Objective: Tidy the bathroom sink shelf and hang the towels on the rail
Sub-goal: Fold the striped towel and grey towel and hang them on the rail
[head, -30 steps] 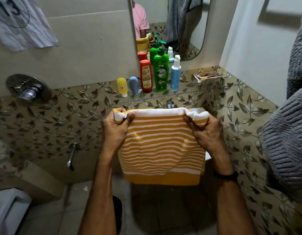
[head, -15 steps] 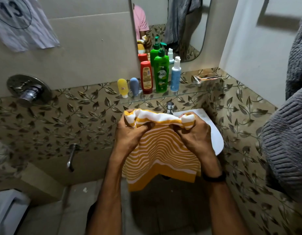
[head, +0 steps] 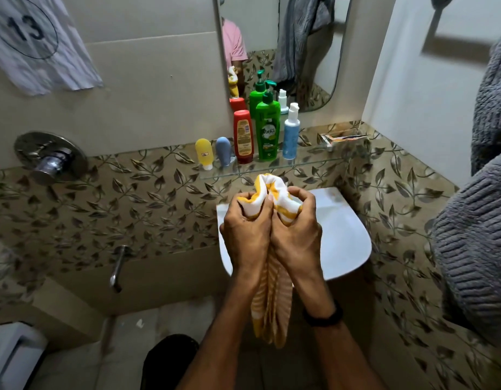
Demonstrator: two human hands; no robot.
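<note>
Close to the camera, over the floor, the left hand [head: 248, 235] and the right hand [head: 295, 235] are pressed side by side. Both are closed tight in a grip on the yellow striped towel [head: 272, 308]. The towel is bunched up between them. A little white and yellow bit sticks up above the fingers, and the long part hangs straight down between the wrists. So its long way runs up and down, and both hands are just as near to it, since both are holding it.

Just behind the hands is the white sink [head: 345, 243]. Above that is the glass shelf [head: 314, 161], with bottles standing in a neat row: a small yellow one, a small blue one, a red bottle [head: 243, 136], a green bottle [head: 268, 130] and a blue and white one. Behind them is the mirror [head: 274, 38].

A grey towel [head: 474, 235] hangs on the right. No rail shows clearly. My guess is the rail is on that side, so the right hand would be nearer to carry the yellow striped towel over.
</note>
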